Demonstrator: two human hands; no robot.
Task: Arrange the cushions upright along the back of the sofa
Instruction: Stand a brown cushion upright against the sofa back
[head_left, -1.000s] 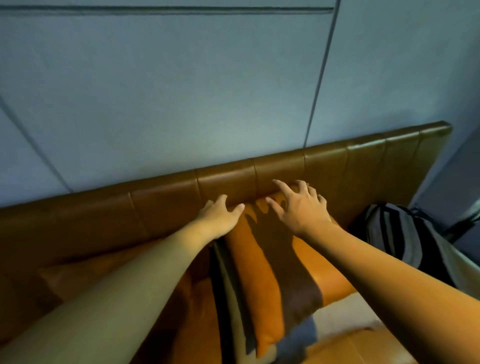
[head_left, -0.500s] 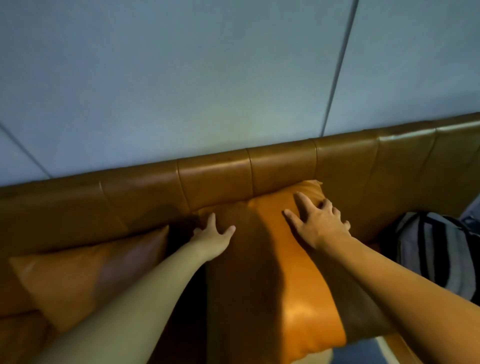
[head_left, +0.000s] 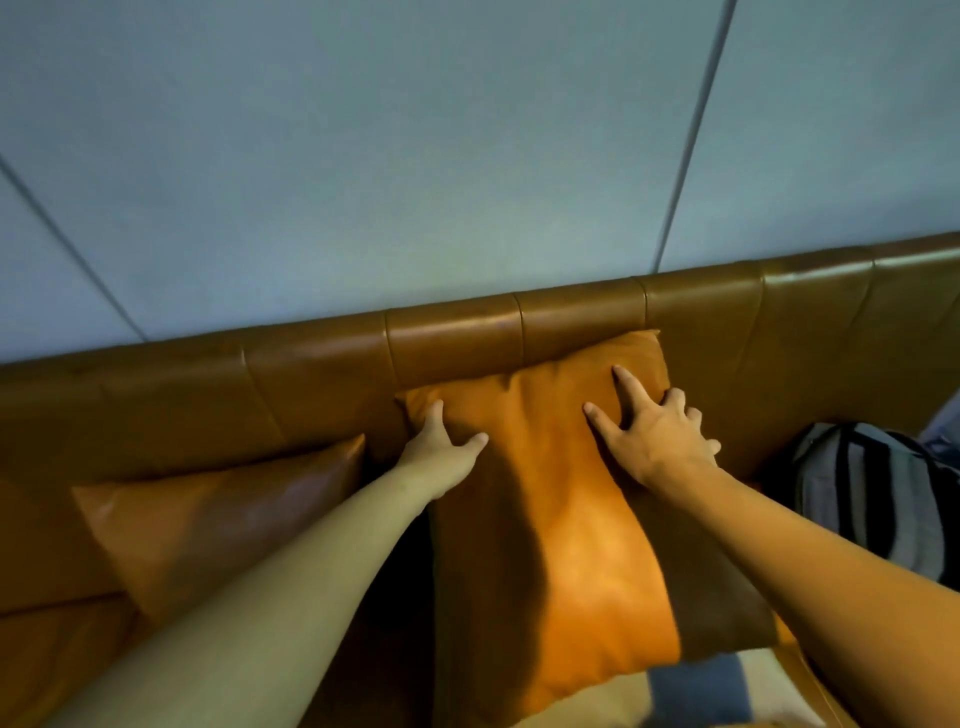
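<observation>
An orange leather cushion (head_left: 561, 519) stands upright against the brown leather sofa back (head_left: 452, 338). My left hand (head_left: 441, 447) lies flat on its upper left edge with fingers spread. My right hand (head_left: 649, 426) presses flat on its upper right part, fingers apart. Neither hand grips it. A second brown-orange cushion (head_left: 218, 519) leans against the sofa back to the left, apart from my hands.
A grey-and-black striped bag (head_left: 872, 493) sits on the sofa at the right. A pale cushion or cloth with a blue patch (head_left: 691, 691) lies under the orange cushion's lower edge. A light blue panelled wall (head_left: 415, 156) rises behind the sofa.
The orange cushion has turned from edge-on to face-on and now stands against the sofa back. Both hands moved from its top edge to flat on its face. The left cushion came into view.
</observation>
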